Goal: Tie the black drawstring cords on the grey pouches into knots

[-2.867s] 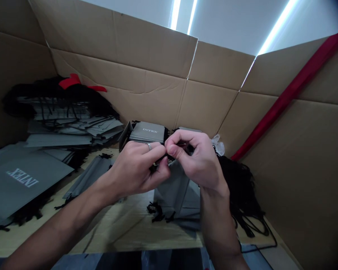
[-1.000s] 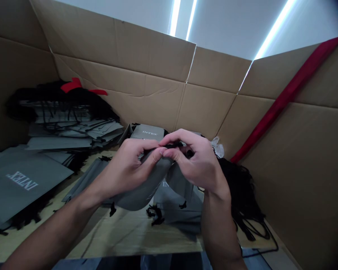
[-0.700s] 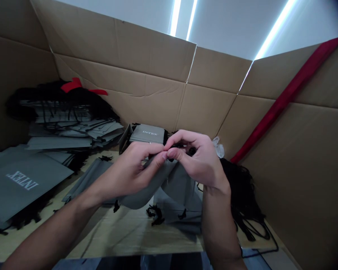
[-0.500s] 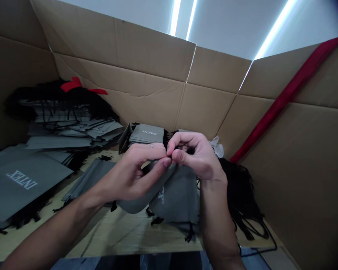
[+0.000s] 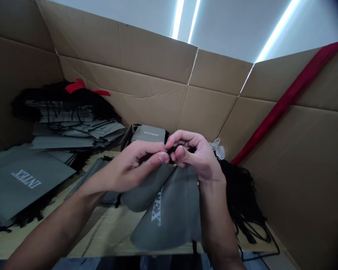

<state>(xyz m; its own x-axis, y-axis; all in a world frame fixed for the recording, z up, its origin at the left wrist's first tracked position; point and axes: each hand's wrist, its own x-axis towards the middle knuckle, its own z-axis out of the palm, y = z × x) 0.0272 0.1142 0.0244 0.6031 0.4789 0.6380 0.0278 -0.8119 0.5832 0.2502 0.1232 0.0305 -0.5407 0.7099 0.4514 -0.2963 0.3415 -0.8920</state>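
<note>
My left hand (image 5: 136, 165) and my right hand (image 5: 194, 153) meet in the middle of the view, thumbs and fingers pinched. A short black drawstring cord (image 5: 173, 150) shows between their fingertips. Below them hangs a grey drawstring pouch (image 5: 177, 213) with white lettering, its flat body bowed and its top edge close to my right hand. Another grey pouch surface (image 5: 143, 191) curves out under my left hand; whether it is a separate pouch, I cannot tell. My fingers hide the upper edges of both.
Grey INTEX pouches (image 5: 22, 187) lie stacked at left, with a larger pile (image 5: 64, 142) behind. More pouches (image 5: 149, 133) sit at the back. Black cords (image 5: 242, 195) heap at right beside a clear plastic bag (image 5: 218, 148). Cardboard walls (image 5: 146, 82) enclose the wooden table (image 5: 109, 232).
The lettered pouch now hangs lifted and bowed below my hands, where it lay flatter before. More black cord shows between my fingertips. My fingers have shifted slightly apart.
</note>
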